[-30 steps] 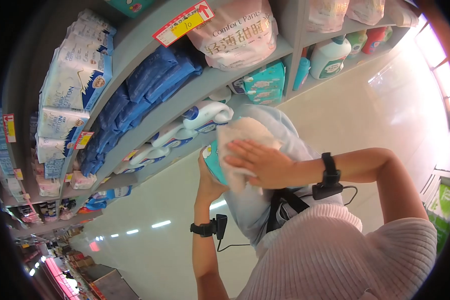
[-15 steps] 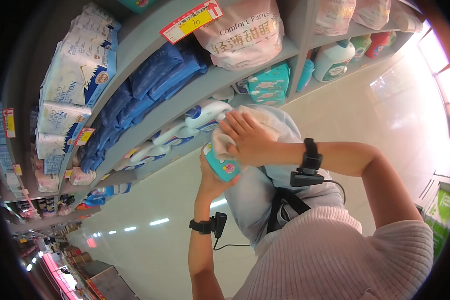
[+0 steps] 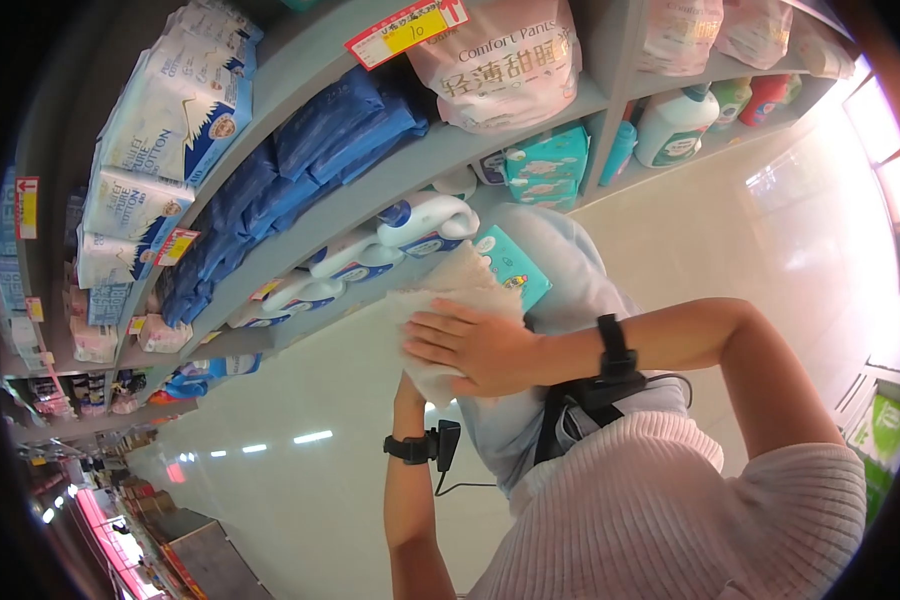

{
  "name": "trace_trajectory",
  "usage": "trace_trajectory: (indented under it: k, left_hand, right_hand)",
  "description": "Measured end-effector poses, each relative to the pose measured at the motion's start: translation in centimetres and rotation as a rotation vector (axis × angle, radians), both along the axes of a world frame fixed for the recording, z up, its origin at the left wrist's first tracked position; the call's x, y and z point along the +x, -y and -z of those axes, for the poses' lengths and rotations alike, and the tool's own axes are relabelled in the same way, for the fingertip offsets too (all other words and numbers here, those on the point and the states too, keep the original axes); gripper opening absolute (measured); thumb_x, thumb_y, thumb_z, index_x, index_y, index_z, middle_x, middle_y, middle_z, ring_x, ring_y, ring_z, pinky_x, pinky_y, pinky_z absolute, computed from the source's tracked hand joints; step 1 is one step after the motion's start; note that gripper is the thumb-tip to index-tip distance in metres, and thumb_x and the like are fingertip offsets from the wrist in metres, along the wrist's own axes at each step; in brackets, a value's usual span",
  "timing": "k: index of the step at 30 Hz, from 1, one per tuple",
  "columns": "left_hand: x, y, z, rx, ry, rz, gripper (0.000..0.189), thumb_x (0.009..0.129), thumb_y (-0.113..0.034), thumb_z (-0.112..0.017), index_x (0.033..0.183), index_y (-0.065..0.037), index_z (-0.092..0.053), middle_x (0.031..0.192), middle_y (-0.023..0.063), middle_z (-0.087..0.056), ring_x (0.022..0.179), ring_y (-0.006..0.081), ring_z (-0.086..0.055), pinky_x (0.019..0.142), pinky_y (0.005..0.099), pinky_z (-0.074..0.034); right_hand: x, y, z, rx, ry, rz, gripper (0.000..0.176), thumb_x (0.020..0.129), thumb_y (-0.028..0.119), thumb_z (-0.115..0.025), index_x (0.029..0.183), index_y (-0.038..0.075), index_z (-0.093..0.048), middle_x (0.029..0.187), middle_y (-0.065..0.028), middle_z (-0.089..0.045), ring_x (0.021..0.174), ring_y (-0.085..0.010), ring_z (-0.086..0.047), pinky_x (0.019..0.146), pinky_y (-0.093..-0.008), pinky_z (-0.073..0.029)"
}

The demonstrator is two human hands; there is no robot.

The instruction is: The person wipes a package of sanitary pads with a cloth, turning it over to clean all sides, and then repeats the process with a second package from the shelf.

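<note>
A pale, fluffy cloth is spread over a teal pack with small printed pictures. My right hand lies across the cloth with its fingers extended, holding the cloth against the pack. One corner and a side of the pack show beyond the cloth, close to my raised leg. My left hand comes up from below and supports the pack from underneath. Only its wrist end shows; the cloth covers its fingers.
White bottles line the low shelf just ahead. Similar teal packs stand beside them. Blue packs, pink Comfort Pants bags and white cotton packs fill other shelves. Shelf edges run close to my hands.
My right hand and the cloth have slid down and left over my left hand. The teal pack has turned, and its exposed end now points up and right.
</note>
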State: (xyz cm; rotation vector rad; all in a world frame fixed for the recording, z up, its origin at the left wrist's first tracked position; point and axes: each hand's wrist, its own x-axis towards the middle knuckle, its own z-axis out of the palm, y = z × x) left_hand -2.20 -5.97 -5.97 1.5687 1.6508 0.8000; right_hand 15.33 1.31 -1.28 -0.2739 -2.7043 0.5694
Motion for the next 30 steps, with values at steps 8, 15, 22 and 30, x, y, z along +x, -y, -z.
trace_trajectory:
  k: [8,15,22,30]
  left_hand:
    - [2.9,-2.5,-4.7,0.036,0.303,-0.093,0.096,0.062,-0.019,-0.083,0.139,-0.002,-0.028,0.132,0.0148,-0.044,0.121,0.0265,-0.047,0.102,0.0383,-0.038]
    - [2.4,-3.6,-6.2,-0.368,0.586,-0.226,0.071,0.084,-0.043,-0.062,0.132,0.005,-0.041,0.119,0.0159,-0.056,0.108,0.0232,-0.055,0.094,0.0345,-0.044]
    - [1.1,-1.8,-4.9,-0.397,0.186,-0.196,0.085,0.087,-0.067,-0.042,0.135,0.003,-0.041,0.115,0.0157,-0.058,0.100,0.0253,-0.058,0.089,0.0381,-0.045]
    - [1.3,1.2,-2.1,-0.013,0.093,-0.081,0.116,0.060,-0.038,-0.085,0.147,-0.004,-0.017,0.141,0.0172,-0.036,0.130,0.0322,-0.036,0.107,0.0415,-0.030]
  right_hand:
    - [8.4,-4.0,0.8,0.465,0.034,0.169,0.066,0.076,0.014,-0.057,0.140,0.010,-0.038,0.144,-0.0088,-0.039,0.134,-0.0240,-0.035,0.112,-0.0428,-0.026]
    - [7.4,-7.4,-3.4,0.064,-0.222,0.242,0.054,0.074,0.007,-0.060,0.127,0.005,-0.050,0.128,-0.0116,-0.053,0.122,-0.0277,-0.047,0.105,-0.0433,-0.033]
    - [6.2,-7.9,-0.9,-0.166,-0.137,0.266,0.034,0.082,0.010,-0.051,0.115,0.002,-0.054,0.114,-0.0134,-0.059,0.108,-0.0293,-0.053,0.096,-0.0414,-0.038]
    - [5.2,-7.2,-1.7,-0.055,-0.113,0.270,0.042,0.081,0.010,-0.052,0.121,0.000,-0.049,0.118,-0.0144,-0.057,0.112,-0.0298,-0.051,0.100,-0.0444,-0.036]
